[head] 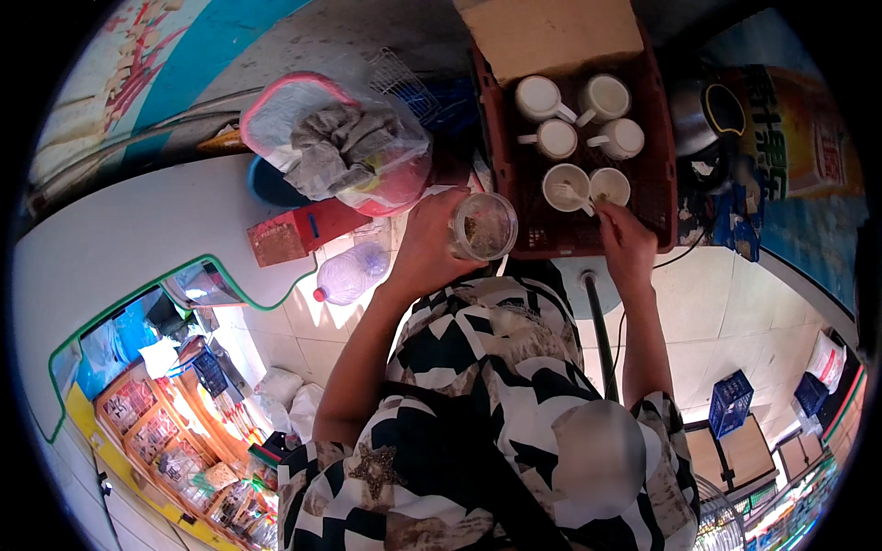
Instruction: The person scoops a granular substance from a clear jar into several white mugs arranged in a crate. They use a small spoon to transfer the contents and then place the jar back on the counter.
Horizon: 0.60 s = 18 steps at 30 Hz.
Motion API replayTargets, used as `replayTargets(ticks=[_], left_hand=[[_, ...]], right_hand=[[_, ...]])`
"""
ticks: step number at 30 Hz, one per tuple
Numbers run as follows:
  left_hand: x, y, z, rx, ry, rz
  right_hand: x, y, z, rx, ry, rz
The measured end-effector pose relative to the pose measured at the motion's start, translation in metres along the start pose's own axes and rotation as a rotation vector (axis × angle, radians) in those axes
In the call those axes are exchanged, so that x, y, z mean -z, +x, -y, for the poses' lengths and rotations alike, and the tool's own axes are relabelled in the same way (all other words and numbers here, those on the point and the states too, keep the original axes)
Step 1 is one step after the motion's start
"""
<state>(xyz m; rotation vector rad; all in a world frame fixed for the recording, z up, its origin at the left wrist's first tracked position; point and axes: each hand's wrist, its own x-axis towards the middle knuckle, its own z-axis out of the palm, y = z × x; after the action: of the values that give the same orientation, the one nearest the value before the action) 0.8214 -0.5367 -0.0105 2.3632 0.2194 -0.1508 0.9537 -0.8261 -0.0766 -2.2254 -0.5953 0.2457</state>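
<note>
My left hand point(435, 234) is wrapped around a clear round jar point(510, 237), tilted so its open mouth faces me. Dark, leafy bits lie inside it. My right hand point(628, 244) is at the near rim of an upright white mug point(617, 180), fingertips close together; whether they pinch something is hidden. A few dark bits show in that mug. To its left stands another upright white mug point(559, 176) with a pale fork-like shape inside. Behind them, several white mugs point(539, 96) sit upside down. All the mugs are in a dark red plastic crate point(506, 172).
A cardboard sheet point(551, 38) covers the crate's far end. Left are a plastic bag with a grey cloth point(337, 144), a red box point(303, 231) and a large clear bottle point(351, 274) on the floor. A metal kettle point(692, 117) stands right of the crate.
</note>
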Motion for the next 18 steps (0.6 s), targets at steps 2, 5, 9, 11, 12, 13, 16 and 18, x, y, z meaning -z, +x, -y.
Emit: replayTargets(ticks=[2, 5, 9, 11, 12, 13, 16, 18], left_hand=[[-0.001, 0.002, 0.0, -0.007, -0.005, 0.004], [0.0, 0.001, -0.001, -0.014, 0.002, 0.011], [-0.001, 0.0, -0.001, 0.014, 0.002, 0.036], [-0.002, -0.002, -0.001, 0.032, 0.002, 0.054], [-0.003, 0.0, 0.001, 0.027, -0.003, 0.05], [-0.003, 0.002, 0.001, 0.02, -0.008, 0.046], [-0.003, 0.004, 0.0, -0.012, -0.005, 0.03], [-0.003, 0.003, -0.001, 0.016, -0.019, 0.048]], right_hand=[[-0.017, 0.003, -0.033, 0.128, -0.334, 0.105], [-0.024, 0.005, -0.03, 0.179, -0.278, -0.029], [-0.029, 0.002, -0.048, 0.235, -0.332, 0.071], [-0.027, 0.002, -0.046, 0.297, -0.322, 0.005], [-0.027, 0.002, -0.047, 0.295, -0.325, 0.014], [-0.027, 0.002, -0.048, 0.294, -0.329, 0.022], [-0.022, 0.003, -0.045, 0.26, -0.349, 0.075], [-0.02, 0.005, -0.042, 0.256, -0.346, 0.07]])
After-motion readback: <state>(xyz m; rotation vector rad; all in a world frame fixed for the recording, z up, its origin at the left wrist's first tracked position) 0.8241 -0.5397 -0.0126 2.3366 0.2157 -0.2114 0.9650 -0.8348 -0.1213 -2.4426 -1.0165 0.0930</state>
